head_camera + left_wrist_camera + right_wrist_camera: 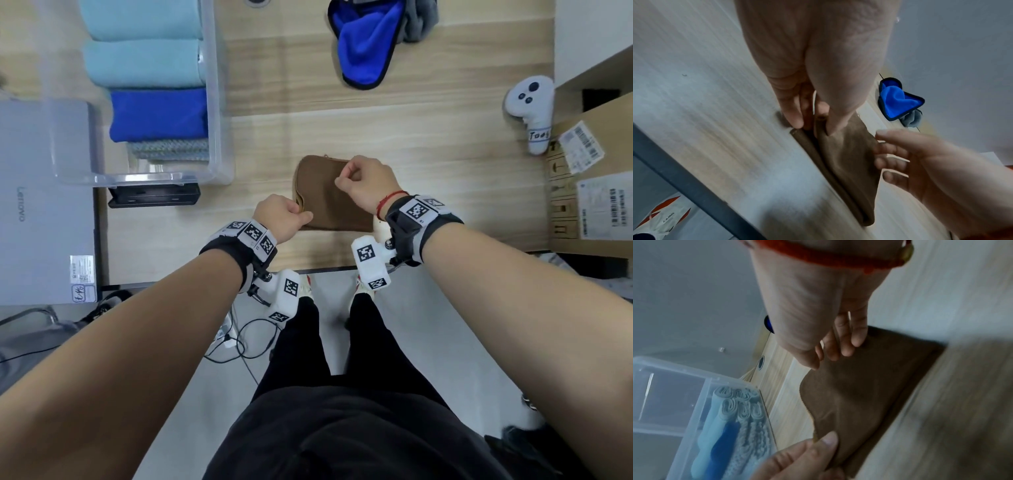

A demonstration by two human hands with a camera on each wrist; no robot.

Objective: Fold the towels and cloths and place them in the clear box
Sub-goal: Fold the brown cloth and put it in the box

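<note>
A brown cloth (334, 195), folded into a small rectangle, lies on the wooden table near its front edge. My left hand (303, 214) pinches its near left corner, thumb on top (830, 125). Over the cloth's far right part my right hand (344, 176) hovers with loosely curled fingers (846, 350) that touch the fabric without gripping it. The clear box (219, 137) stands at the left and holds folded light blue, blue and grey towels. A crumpled blue cloth (366, 44) and a grey one (421, 20) lie at the back of the table.
A grey laptop (44, 198) lies left of the box, with a black holder (154, 195) in front of the box. A white controller (531, 109) and cardboard boxes (589, 185) stand at the right. The table's front edge runs just below my wrists.
</note>
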